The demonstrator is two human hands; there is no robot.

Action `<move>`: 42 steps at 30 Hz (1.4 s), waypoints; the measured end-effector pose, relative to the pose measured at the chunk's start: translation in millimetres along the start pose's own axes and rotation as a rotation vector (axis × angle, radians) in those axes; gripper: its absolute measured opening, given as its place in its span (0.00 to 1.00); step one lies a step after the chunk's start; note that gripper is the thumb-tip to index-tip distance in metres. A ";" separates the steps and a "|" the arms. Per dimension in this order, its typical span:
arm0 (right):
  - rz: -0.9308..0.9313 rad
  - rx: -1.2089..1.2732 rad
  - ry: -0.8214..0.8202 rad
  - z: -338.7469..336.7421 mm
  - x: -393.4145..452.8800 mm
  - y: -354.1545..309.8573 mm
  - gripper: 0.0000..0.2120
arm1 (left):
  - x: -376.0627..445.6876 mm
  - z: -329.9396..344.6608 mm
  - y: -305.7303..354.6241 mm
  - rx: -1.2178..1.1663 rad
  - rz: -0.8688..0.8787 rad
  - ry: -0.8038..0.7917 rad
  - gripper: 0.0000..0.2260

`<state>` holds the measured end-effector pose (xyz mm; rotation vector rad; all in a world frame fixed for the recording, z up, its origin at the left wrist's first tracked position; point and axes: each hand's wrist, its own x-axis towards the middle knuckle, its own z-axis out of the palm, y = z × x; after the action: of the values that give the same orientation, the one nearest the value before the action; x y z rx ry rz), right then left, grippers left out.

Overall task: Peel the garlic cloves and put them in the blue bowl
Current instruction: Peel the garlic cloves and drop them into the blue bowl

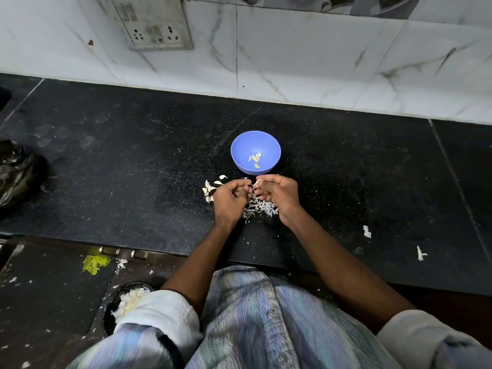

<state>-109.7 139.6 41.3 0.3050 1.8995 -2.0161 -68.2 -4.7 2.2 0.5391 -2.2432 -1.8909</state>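
Head view: peeling under way, one garlic clove [257, 183] in work.

My right hand [277, 194] pinches the clove at its fingertips; my left hand [231, 195] curls close, pulling at a strip of skin between them. Just beyond my fingers stands the blue bowl [241, 147], holding a few peeled cloves [255, 159]. Unpeeled cloves [210, 190] lie left of my fingers, discarded skins [259, 207] beneath them. Judgement: well short of finished.

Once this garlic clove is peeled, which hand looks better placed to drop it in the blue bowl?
Probably the right hand. It pinches the garlic clove and sits directly below the blue bowl; the left hand only tugs at the skin.
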 end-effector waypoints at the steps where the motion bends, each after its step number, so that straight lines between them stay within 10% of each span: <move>1: 0.010 -0.004 0.009 -0.6 -0.6 0.0 0.08 | -0.6 -0.5 1.0 0.036 0.037 -0.004 0.10; 28: -0.036 -0.157 -0.109 -6.5 1.7 6.2 0.13 | -4.4 -7.7 6.9 0.499 0.312 0.037 0.03; 38: -0.270 -0.264 -0.122 -7.4 0.6 -2.5 0.09 | 1.0 11.8 10.1 -0.326 -0.327 -0.044 0.07; 42: 0.081 -0.108 -0.126 -5.6 0.8 -8.3 0.09 | -1.8 0.4 4.9 -0.129 -0.032 -0.084 0.09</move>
<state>-114.1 145.4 48.2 0.2184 1.8789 -1.8288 -67.6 -3.0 7.1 0.4869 -2.1548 -2.0934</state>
